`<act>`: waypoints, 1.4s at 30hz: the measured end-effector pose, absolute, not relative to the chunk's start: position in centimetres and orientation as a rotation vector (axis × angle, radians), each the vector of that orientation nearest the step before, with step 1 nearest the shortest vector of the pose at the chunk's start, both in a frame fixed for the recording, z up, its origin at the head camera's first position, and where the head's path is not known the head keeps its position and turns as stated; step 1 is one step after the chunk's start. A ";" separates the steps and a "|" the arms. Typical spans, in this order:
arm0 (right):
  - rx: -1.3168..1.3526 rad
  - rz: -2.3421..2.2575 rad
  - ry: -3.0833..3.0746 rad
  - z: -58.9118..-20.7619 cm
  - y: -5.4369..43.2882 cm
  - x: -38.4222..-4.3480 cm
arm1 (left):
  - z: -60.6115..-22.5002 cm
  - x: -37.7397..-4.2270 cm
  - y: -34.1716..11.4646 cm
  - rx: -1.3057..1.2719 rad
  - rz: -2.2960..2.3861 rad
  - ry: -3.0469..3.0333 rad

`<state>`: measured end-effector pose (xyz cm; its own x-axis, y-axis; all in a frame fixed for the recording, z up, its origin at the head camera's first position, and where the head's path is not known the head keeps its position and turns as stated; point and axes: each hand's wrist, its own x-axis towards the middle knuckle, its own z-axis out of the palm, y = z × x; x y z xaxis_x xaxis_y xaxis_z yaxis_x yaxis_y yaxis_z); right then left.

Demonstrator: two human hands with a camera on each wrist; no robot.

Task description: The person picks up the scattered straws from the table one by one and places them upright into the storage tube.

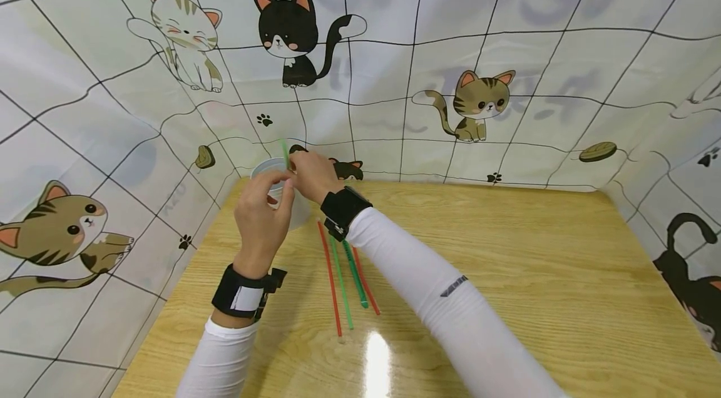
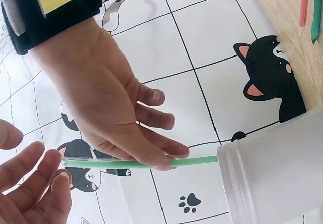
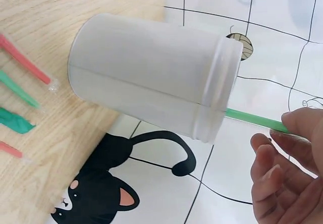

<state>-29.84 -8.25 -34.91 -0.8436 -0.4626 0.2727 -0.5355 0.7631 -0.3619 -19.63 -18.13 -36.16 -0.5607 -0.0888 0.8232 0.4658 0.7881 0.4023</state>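
My right hand (image 1: 312,176) pinches a light green straw (image 3: 252,118) with a clear wrapper. In the left wrist view the straw's lower end reaches the rim of a white jar (image 2: 272,168), and its other end points toward my left fingertips. The left hand (image 1: 261,216) is raised in front of the jar, fingers loosely bent, thumb and index tip close to the right hand. Whether it touches the straw is unclear. The jar stands upright at the back left of the table, partly hidden by both hands in the head view.
Red straws (image 1: 329,279), a light green straw (image 1: 342,288) and a thicker dark green one (image 1: 356,276) lie side by side on the wooden table (image 1: 507,273). Behind and beside the table hangs a white sheet (image 1: 383,72) printed with cats and a grid.
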 end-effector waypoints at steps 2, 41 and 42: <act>0.790 0.663 -2.807 -35.1 -8.2 -29.9 | -36.2 -19.6 -18.1 -0.282 -0.756 -2.041; 0.831 0.791 -2.909 -37.1 -8.2 -30.1 | -36.3 -19.3 -18.7 -0.276 -0.771 -2.080; 0.839 0.785 -2.909 -37.1 -8.1 -30.1 | -36.3 -19.3 -18.7 -0.275 -0.773 -2.077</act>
